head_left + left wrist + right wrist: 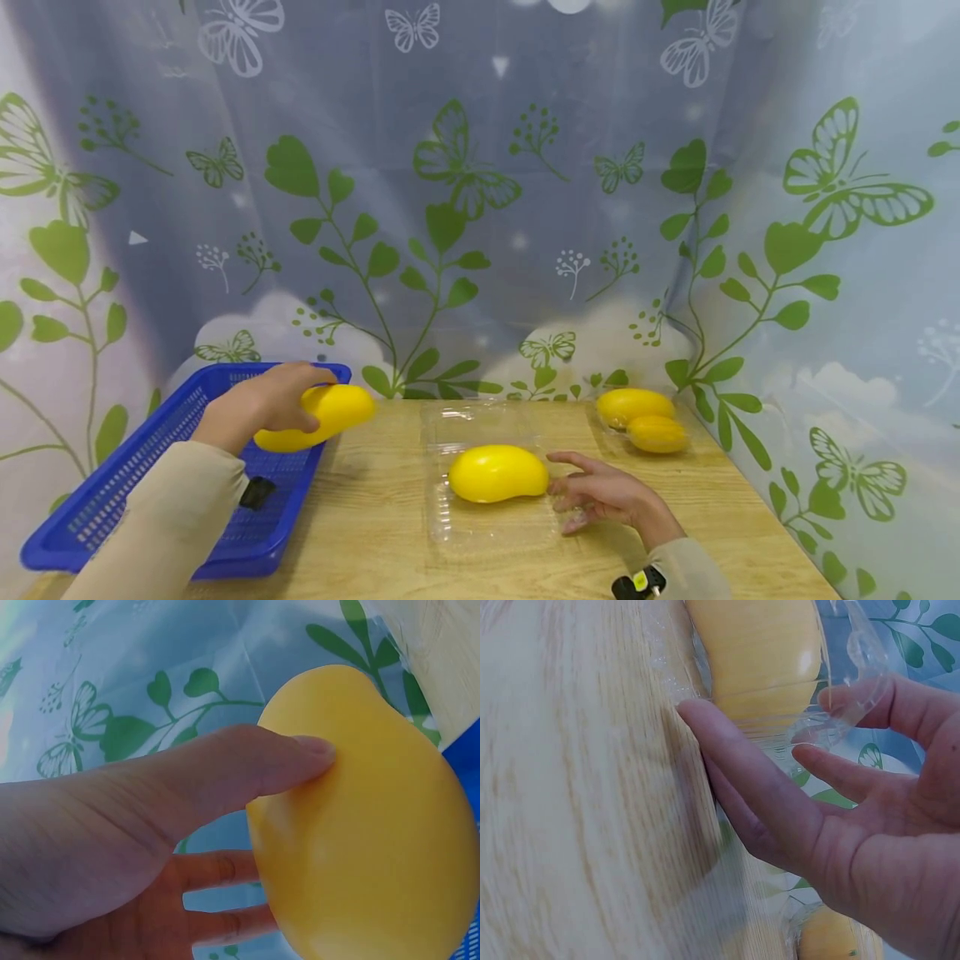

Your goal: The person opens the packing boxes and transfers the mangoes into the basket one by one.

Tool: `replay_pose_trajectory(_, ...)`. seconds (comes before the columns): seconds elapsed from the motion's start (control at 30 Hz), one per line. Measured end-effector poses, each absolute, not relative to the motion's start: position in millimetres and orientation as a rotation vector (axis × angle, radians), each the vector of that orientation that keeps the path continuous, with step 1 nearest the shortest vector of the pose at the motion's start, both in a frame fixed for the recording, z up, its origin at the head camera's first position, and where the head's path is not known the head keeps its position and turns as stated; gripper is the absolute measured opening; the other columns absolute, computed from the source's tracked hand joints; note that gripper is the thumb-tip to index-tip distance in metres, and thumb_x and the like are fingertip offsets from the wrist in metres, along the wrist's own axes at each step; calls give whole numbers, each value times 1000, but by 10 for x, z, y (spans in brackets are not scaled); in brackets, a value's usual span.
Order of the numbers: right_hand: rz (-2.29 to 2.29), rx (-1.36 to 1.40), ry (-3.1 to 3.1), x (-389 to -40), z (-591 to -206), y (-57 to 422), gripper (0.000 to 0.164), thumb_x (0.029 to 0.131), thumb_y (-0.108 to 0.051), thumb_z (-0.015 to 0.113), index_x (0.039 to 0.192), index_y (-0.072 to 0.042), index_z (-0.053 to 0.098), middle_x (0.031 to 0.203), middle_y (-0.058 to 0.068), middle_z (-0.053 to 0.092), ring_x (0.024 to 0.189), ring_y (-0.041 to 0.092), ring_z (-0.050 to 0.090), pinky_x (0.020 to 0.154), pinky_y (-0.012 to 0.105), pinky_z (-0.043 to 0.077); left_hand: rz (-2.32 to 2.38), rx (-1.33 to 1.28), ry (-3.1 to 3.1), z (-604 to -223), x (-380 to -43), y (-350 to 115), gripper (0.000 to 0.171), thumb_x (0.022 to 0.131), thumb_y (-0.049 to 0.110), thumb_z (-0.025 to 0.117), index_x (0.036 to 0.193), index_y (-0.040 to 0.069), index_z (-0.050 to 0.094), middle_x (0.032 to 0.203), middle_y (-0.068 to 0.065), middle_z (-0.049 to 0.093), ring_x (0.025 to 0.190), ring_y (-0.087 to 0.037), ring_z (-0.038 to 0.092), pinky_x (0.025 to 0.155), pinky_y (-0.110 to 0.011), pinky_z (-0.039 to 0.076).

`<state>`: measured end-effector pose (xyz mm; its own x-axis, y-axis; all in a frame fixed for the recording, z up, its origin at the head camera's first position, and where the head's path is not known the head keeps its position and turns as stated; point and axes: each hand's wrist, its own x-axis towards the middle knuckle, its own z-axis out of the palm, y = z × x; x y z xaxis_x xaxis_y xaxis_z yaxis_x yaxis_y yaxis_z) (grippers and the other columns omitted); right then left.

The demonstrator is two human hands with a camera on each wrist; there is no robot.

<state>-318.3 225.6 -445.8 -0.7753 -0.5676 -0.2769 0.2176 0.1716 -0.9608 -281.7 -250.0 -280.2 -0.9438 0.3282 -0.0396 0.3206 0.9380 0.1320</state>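
From where I stand, the person's left hand (262,406) has its thumb and fingers wrapped about a smooth yellow mango-shaped fruit (343,412), held above a blue perforated plastic basket (240,565) that stretches below those fingers. The right hand (611,497) has its fingers loosely spread, tips at the side of a clear plastic tray (491,533) on the pale wood-grain surface (367,517). Just left of those fingertips, a second glossy yellow mango-shaped fruit (498,473) lies sideways in the tray. Beyond the right fingers, farther back, two yellow fruits (636,406) sit together in clear plastic, touching.
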Motion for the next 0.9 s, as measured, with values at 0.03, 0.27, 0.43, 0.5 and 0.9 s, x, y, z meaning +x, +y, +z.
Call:
replay_pose_trajectory(0.03,-1666,-330,1847,-3182,-4459,2254,69,107,-16,51,164,-2,14,154,39,40,110,26,70,82,43,66,189,507,3035,-2800,-2818,-2517,64,85,15,83,142,1,58,144,-29,55,132,-53,50,106,-69,44)
replay_pose_trajectory(0.27,-1666,-327,1848,-3176,-4459,2249,69,107,-16,51,164,-3,15,154,39,40,111,27,70,81,43,66,176,486,3029,-2785,-2833,-2598,65,85,14,83,142,-1,57,144,-31,55,129,-53,51,105,-69,45)
replay_pose_trajectory(0.43,-1665,-333,1847,-3175,-4453,2255,69,107,-16,51,164,-2,15,154,40,39,113,28,69,82,42,66,152,493,3041,-2793,-2849,-2657,64,84,13,84,141,-2,58,141,-31,57,126,-52,54,104,-68,47)
replay_pose_trajectory(0.5,-1665,-335,1848,-3173,-4450,2256,69,107,-17,51,164,-2,15,155,40,38,114,29,69,82,42,66,143,494,3046,-2800,-2858,-2685,65,84,14,84,141,-2,58,140,-31,58,126,-53,53,104,-68,46)
replay_pose_trajectory(0.9,-1672,-336,1844,-3171,-4456,2254,69,107,-15,50,164,-2,14,154,41,38,102,20,71,82,42,65,145,447,3044,-2824,-2884,-2829,65,84,14,84,141,-4,57,143,-33,55,130,-56,49,106,-71,43)
